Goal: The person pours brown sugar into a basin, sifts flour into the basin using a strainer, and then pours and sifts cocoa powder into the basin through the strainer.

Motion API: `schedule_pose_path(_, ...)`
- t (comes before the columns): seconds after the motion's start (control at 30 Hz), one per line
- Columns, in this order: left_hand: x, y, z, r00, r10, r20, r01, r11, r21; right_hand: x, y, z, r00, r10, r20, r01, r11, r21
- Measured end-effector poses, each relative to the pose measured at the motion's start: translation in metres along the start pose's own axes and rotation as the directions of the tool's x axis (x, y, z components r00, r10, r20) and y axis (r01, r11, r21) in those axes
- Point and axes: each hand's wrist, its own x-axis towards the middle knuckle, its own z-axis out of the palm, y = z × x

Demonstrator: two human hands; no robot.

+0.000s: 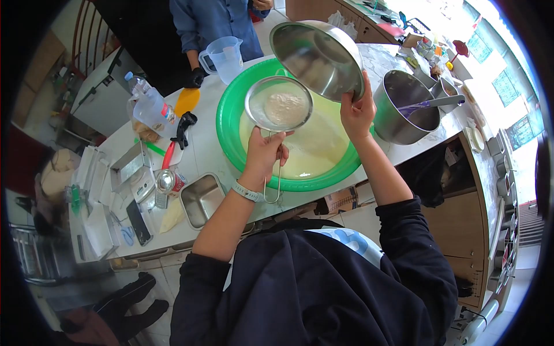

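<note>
My left hand (pixel 265 154) is closed round the wire handle of a round sieve (pixel 252 109). A mound of pale flour (pixel 285 108) lies in its mesh. The sieve hangs over a large green basin (pixel 227 135), which contains a pale yellow, creamy mixture (pixel 326 144). My right hand (pixel 359 112) grips the rim of a steel mixing bowl (pixel 320 57), tilted on its side above the basin's far right part. The bowl's inside shows a thin whitish film. Just right of my right hand stands a deep steel pot (pixel 398 124) with a purple-and-grey spatula (pixel 433 104) in it.
A clear measuring jug (pixel 225 60) stands behind the basin, near a person in a blue shirt (pixel 213 29) with a black-gloved hand (pixel 195 78). To the left are a plastic bottle (pixel 151 106), a steel tray (pixel 203 199), a phone (pixel 138 221) and a kitchen scale (pixel 143 187).
</note>
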Motion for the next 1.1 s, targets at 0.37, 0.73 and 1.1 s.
schedule_pose_path(0.37,-0.003,0.002,0.005,1.000,0.017,0.005,-0.017,0.999,-0.047,-0.004,0.000,-0.003,0.979,0.201,0.023,-0.202,0.978,0.048)
schedule_pose_path(0.73,-0.007,0.006,0.004,0.999,-0.009,0.036,0.009,1.000,-0.015,-0.001,-0.001,-0.001,0.981,0.195,-0.024,-0.192,0.978,0.083)
schedule_pose_path(1.1,-0.004,0.001,0.007,0.999,-0.033,0.004,0.033,0.999,0.002,-0.003,0.004,0.000,0.972,0.211,-0.101,-0.197,0.972,0.130)
